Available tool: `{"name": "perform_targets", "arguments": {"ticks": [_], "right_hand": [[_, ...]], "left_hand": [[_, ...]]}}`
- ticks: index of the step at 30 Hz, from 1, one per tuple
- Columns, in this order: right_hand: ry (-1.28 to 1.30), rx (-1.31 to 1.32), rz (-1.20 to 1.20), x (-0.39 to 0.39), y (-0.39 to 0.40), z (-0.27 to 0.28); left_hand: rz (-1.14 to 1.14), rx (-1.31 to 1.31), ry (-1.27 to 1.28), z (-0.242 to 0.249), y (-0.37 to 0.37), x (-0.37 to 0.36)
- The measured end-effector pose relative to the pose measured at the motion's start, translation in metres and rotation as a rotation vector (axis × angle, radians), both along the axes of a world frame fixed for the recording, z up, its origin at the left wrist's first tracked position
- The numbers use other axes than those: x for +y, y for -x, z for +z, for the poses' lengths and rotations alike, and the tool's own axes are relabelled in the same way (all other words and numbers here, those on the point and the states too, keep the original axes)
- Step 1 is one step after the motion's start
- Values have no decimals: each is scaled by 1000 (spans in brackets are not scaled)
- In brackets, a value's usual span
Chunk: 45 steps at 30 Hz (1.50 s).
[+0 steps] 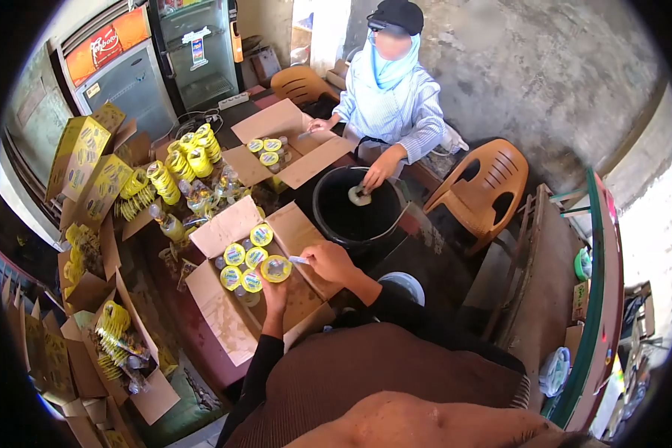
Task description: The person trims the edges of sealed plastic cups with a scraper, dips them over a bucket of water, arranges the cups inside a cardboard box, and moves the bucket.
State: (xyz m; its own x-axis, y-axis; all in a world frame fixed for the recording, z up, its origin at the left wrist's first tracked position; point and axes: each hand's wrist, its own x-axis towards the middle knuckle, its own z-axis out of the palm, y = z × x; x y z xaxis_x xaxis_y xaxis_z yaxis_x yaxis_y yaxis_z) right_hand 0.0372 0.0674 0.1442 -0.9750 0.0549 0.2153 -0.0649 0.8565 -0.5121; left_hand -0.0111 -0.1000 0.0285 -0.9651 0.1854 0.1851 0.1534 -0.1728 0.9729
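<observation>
My left hand [274,297] is closed around a plastic cup with a yellow printed lid [276,269], held above an open cardboard box [220,302]. Pinched in my right hand [330,263] is a small pale, flat, blade-like tool [299,260], its tip close to the cup's lid. Several more yellow-lidded cups [255,257] stand inside the box, left of the held cup. Just beyond my right hand is a large black bucket [321,213].
Across the table, a person [396,104] holds a cup over the bucket, beside another open box [306,175] of cups. Stacked yellow-rimmed items [164,183] and cartons [89,187] crowd the left. An orange-brown chair [493,187] and a bench [545,276] stand right.
</observation>
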Motion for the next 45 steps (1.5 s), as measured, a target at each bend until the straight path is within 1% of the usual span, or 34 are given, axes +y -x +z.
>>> {"name": "perform_targets", "arguments": {"ticks": [1,2,4,5,6,7,8,10,12,14,15,16,18,20,22,23,24,25,27,28,30,31,32,33,34,35,36,37,38,40,41,42,44,45], "right_hand": [[104,34,-38,6,-5,1],[106,31,-37,13,-9,-6],[186,-9,-59,26,-13,-34],[193,-13,-56,30,-13,-48],[280,-50,-34,32,-16,-62],[367,-91,-12,35,-19,-76],[376,-106,-12,37,-20,-86],[357,-135,-44,33,-18,-101],[425,-171,-25,30,-14,-117],[477,-170,50,28,-5,-134],[514,-132,111,27,-4,-135],[526,-138,120,26,-3,-135],[462,-53,185,26,3,-144],[435,-57,190,24,7,-157],[410,-64,194,23,8,-159],[354,-16,188,24,7,-153],[299,32,182,25,6,-151],[305,35,189,27,7,-150],[336,-138,178,33,8,-151],[339,-136,183,35,9,-151],[312,-52,160,41,9,-145],[313,-50,160,44,7,-143],[219,-31,145,47,4,-140],[124,-11,128,49,1,-137],[124,-7,124,51,-1,-133],[71,9,102,51,-4,-133],[18,24,79,51,-5,-132],[11,-46,114,55,-5,-131],[12,-40,109,60,-4,-123],[291,-281,253,73,-8,-90],[309,-194,277,81,-11,-80],[308,-190,273,92,-13,-68],[456,-251,234,118,-13,-42],[484,-67,123,128,-16,-33]], "left_hand": [[39,-8,-32,1,-1,0],[41,-11,-30,-3,1,-2],[85,24,33,-15,8,-8],[102,-9,52,-17,10,-9],[104,-17,61,-14,10,-10],[131,37,79,-12,10,-9],[158,86,98,-8,9,-7],[166,56,107,-5,8,-6],[181,24,139,7,5,-1],[244,95,178,21,4,7],[236,89,200,25,4,9],[245,85,213,27,4,11],[186,114,160,33,5,18],[191,94,205,44,3,24],[124,28,159,65,-2,34],[104,-2,111,82,-7,41],[111,0,118,85,-6,47],[67,10,135,87,-3,51],[8,-4,133,93,3,64],[13,-2,137,96,5,71],[-65,14,80,104,10,86],[-113,48,97,102,17,93],[-115,49,98,109,19,102],[-159,-20,-3,116,19,112],[-205,-88,-104,122,20,121],[-254,-134,-152,123,22,127],[-259,-128,-151,124,25,134],[-288,-137,-164,126,27,141],[-318,-147,-178,127,29,148],[-299,-142,-195,124,36,160],[-331,-147,-177,118,43,164],[-363,-152,-160,112,48,169],[-349,-153,-120,100,56,179],[-370,-174,-95,96,58,184]]}}
